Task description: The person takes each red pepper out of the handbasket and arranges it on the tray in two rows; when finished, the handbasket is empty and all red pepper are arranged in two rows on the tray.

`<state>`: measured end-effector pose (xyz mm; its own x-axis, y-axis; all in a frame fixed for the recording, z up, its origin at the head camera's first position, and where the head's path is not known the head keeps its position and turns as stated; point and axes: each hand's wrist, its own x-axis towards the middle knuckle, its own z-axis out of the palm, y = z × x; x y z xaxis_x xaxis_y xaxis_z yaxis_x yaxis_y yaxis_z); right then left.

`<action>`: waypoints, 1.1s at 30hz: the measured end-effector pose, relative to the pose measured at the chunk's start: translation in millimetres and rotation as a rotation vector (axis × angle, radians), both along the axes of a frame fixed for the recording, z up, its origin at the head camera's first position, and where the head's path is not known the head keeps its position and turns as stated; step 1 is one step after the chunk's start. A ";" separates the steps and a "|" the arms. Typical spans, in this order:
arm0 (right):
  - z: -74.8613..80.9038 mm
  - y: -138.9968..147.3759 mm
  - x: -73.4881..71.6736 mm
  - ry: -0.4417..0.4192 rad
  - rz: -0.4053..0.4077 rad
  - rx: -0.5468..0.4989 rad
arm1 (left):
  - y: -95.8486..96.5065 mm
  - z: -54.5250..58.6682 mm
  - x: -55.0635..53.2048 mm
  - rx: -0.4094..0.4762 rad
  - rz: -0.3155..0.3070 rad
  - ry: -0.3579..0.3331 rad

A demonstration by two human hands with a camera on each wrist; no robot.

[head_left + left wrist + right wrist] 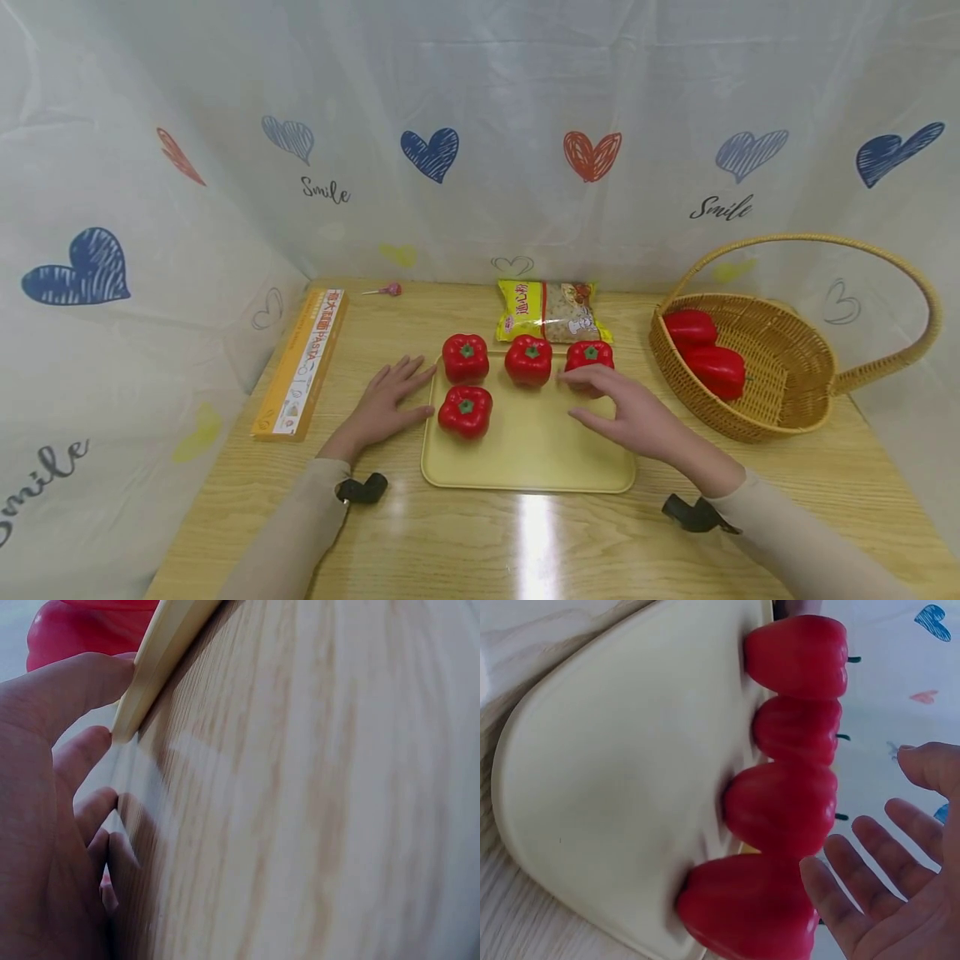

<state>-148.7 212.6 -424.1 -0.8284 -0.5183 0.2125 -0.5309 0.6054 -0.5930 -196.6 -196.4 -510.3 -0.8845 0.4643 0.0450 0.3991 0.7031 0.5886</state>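
Several red bell peppers stand stem-up on a pale yellow tray (555,454). Along its far side are a left pepper (466,358), a middle pepper (528,361) and a right pepper (589,356); another pepper (465,412) stands nearer on the left. My left hand (382,412) lies at the tray's left edge with fingers spread, its thumb against the rim in the left wrist view. Over the tray's right side, my right hand (637,412) has loosely bent, parted fingers beside the right pepper. In the right wrist view its palm (911,930) holds nothing; whether a fingertip touches a pepper, I cannot tell.
To the right stands a wicker basket (802,358) with a tall handle and two red peppers (716,371) inside. Behind the tray lies a yellow pasta bag (551,311). An orange pasta box (302,362) and a pink lollipop (392,289) lie left. A heart-printed curtain (510,100) encloses the table.
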 end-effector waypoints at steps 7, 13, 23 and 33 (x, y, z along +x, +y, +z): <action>4.9 15.0 -0.8 0.034 -0.014 -0.020 | 0.3 1.1 0.8 0.003 -0.002 0.002; 13.8 29.9 -0.7 0.030 -0.072 0.017 | -0.2 0.9 1.0 0.001 -0.003 0.002; 21.6 56.0 -4.8 0.043 -0.131 0.053 | 0.5 2.5 1.2 0.001 -0.006 0.004; 32.4 78.8 -5.0 0.020 -0.214 0.102 | 0.8 3.3 2.0 0.003 -0.006 0.009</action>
